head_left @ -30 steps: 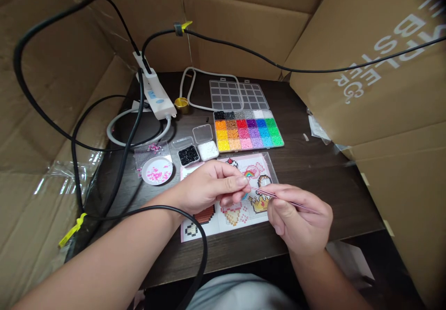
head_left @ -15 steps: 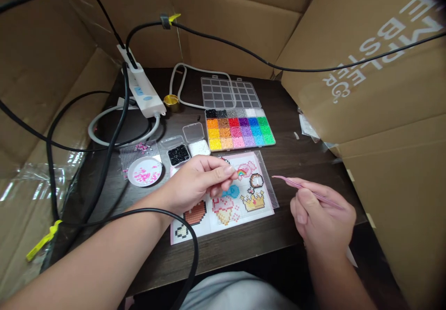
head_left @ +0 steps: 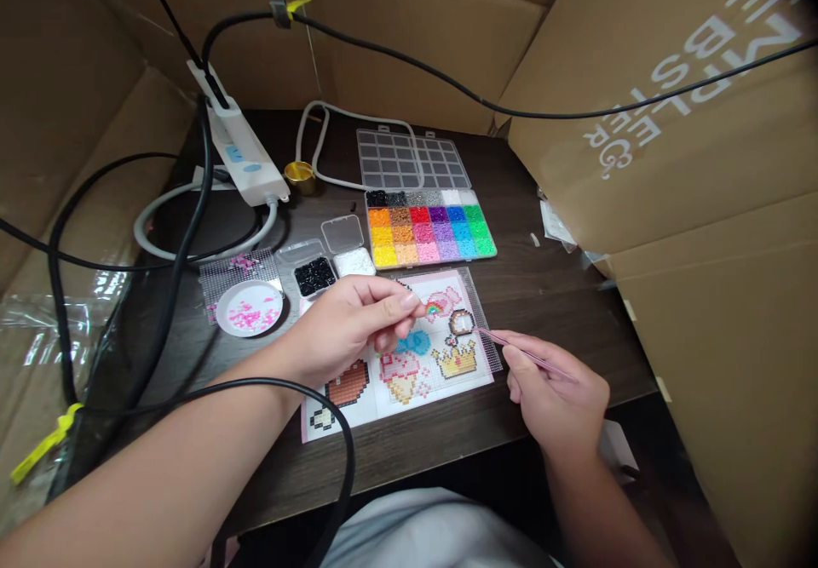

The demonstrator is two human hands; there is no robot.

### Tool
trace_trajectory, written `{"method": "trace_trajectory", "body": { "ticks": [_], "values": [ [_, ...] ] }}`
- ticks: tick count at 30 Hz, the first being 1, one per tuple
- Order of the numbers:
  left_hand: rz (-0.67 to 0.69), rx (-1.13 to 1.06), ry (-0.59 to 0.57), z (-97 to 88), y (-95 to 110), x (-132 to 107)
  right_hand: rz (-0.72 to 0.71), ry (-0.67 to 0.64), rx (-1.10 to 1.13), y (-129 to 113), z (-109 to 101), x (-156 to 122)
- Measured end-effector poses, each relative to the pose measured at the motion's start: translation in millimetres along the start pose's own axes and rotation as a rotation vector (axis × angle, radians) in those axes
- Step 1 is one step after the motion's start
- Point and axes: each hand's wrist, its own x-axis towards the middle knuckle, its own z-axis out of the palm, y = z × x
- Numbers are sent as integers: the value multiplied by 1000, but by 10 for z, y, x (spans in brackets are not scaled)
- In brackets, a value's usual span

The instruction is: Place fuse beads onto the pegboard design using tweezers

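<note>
My left hand [head_left: 364, 317] is closed in a pinch above the pattern sheet [head_left: 409, 410]. Whatever lies between its fingertips is too small to make out; a tiny rainbow figure [head_left: 434, 308] shows right beside them, and I cannot tell if it is held or printed. My right hand [head_left: 562, 389] grips pink tweezers [head_left: 524, 353], their tips pointing left over the sheet's right edge. On the sheet are pixel pictures, among them a crown [head_left: 455, 359] and an ice cream. A clear pegboard [head_left: 482, 321] sticks out from under it.
Behind the sheet stands a sorted bead box [head_left: 431, 227] with its clear lid raised. Small boxes of black beads [head_left: 314, 277] and white beads [head_left: 354, 261] sit left of it, near a dish of pink beads [head_left: 249, 308]. A power strip [head_left: 246, 155], black cables and cardboard walls surround the table.
My right hand has brought the tweezers leftward, closer to my left hand and over the sheet's edge. My left hand keeps its pinch. The whole view has shifted slightly.
</note>
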Motion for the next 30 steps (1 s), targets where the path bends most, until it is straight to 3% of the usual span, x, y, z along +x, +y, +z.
{"method": "trace_trajectory", "body": {
  "ticks": [30],
  "values": [
    [40, 3, -32, -8, -23, 1, 38, -28, -8, 1, 7, 19]
  ]
}}
